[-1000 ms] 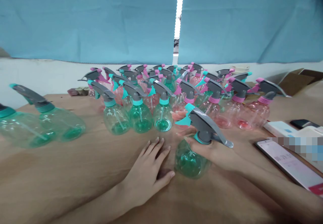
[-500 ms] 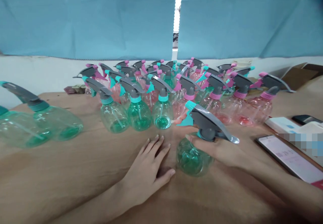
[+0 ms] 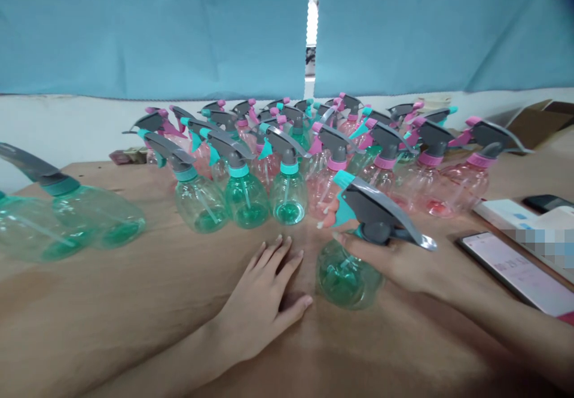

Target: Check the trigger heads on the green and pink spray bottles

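Note:
My right hand [image 3: 385,260] is closed around the neck of a green spray bottle [image 3: 343,278] with a grey and turquoise trigger head. Its thumb lies across the near side, while the fingertips show beyond the turquoise trigger. The bottle tilts a little, and its base is close to the wooden table [image 3: 179,308]. To its left, my left hand [image 3: 264,296] rests flat on the tabletop, fingers spread and holding nothing. Beyond both hands stand more green spray bottles [image 3: 249,198] and pink spray bottles [image 3: 461,186] in close rows.
Two green spray bottles [image 3: 98,219] stand apart at the left. On the right lie a lit phone [image 3: 515,272], a white box [image 3: 511,219] and a dark device [image 3: 547,202]. A cardboard box [image 3: 542,126] sits at the far right. A blue curtain [image 3: 156,33] hangs behind the table.
My right hand and the held spray bottle have shifted slightly right and up in the picture. The left hand stays flat in place. The view itself has moved a little.

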